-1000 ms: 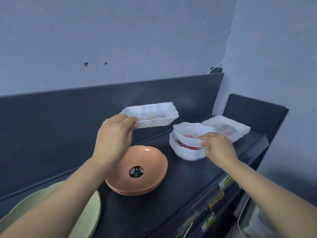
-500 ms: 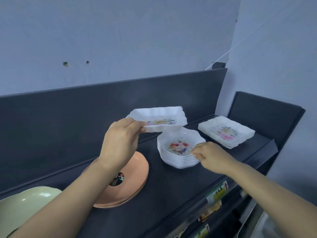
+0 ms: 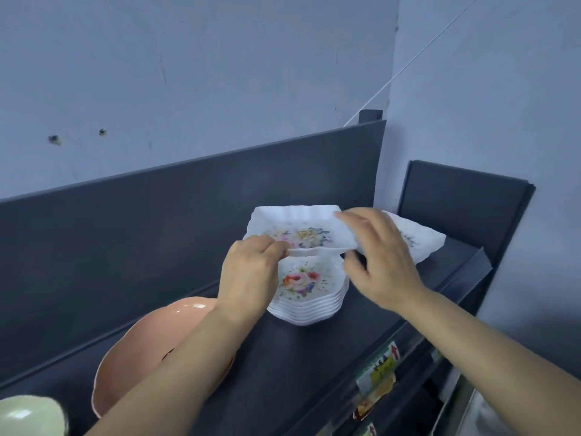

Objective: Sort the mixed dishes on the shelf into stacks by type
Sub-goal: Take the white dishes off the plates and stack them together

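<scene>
Since half a second ago the right hand (image 3: 386,262) has left the rim of the stack of scalloped bowls (image 3: 309,297) and come up to the rectangular floral dish (image 3: 308,231), where its fingers lie over the dish's right end with the thumb tucked under it. At the near left corner the left hand (image 3: 251,278) pinches the dish, fingers curled on the rim. Held by both hands, the dish hangs tilted toward the camera just above the bowls, clear of them. To the right, partly behind the right hand, another rectangular floral dish (image 3: 427,247) lies at the end of the dark shelf (image 3: 298,372). Peach plates (image 3: 141,350) sit to the left under the left forearm, with a pale green plate (image 3: 28,416) at the lower left corner.
</scene>
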Demonstrator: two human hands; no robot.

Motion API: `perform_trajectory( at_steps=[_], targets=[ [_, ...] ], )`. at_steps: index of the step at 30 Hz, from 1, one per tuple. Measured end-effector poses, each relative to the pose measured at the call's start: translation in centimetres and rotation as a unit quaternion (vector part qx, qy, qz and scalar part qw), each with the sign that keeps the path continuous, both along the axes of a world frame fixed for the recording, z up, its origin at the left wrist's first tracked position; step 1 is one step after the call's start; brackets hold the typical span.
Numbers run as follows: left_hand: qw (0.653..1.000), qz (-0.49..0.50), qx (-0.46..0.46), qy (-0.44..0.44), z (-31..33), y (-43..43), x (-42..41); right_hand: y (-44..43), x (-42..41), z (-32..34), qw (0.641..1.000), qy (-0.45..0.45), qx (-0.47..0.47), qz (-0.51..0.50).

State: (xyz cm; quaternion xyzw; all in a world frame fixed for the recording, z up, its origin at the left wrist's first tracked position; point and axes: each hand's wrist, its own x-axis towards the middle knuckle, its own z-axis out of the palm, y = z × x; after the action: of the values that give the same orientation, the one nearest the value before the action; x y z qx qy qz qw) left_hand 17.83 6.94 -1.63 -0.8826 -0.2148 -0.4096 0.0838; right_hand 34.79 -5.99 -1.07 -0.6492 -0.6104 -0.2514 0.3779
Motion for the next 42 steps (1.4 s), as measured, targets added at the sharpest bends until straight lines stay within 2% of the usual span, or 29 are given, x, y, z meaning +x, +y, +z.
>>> perform_trajectory(
  at_steps=[2,4,10,13,18,24,30,33,36,42],
  targets=[
    [1.0,-0.016,0.01,0.005,0.0,-0.1,1.2,0.4,0.1,-0.2,0.991,-0.122,-0.058,-0.019],
    [0.999,-0.031,0.008,0.008,0.1,-0.3,2.4,0.8,0.6,-0.7,0.981,-0.175,-0.069,-0.044],
    [0.996,-0.082,-0.005,0.045,0.1,-0.5,6.0,0.3,3.8,-1.4,0.981,-0.143,-0.084,-0.1],
    [0.994,-0.063,-0.075,0.046,-0.3,-0.2,6.0,0.4,6.8,-2.2,0.969,-0.127,-0.147,-0.155],
    [0.98,-0.011,-0.133,0.145,-3.1,2.0,4.6,1.6,10.2,-3.7,0.937,-0.126,-0.235,-0.225],
    [0.969,0.04,-0.209,0.129,-3.5,2.7,3.6,4.2,11.4,-5.4,0.92,-0.09,-0.286,-0.252],
    [0.96,0.054,-0.239,0.132,-3.2,2.9,2.5,4.3,11.4,-6.3,0.905,-0.037,-0.331,-0.265],
    [0.959,0.056,-0.241,0.135,-3.0,2.9,1.8,4.3,10.7,-6.1,0.905,0.022,-0.338,-0.257],
    [0.96,0.056,-0.234,0.145,-2.7,2.9,0.8,4.4,10.2,-5.2,0.917,0.084,-0.305,-0.242],
    [0.963,0.071,-0.219,0.139,-0.8,3.3,-3.4,5.5,5.4,-1.1,0.941,0.079,-0.251,-0.21]
  ],
)
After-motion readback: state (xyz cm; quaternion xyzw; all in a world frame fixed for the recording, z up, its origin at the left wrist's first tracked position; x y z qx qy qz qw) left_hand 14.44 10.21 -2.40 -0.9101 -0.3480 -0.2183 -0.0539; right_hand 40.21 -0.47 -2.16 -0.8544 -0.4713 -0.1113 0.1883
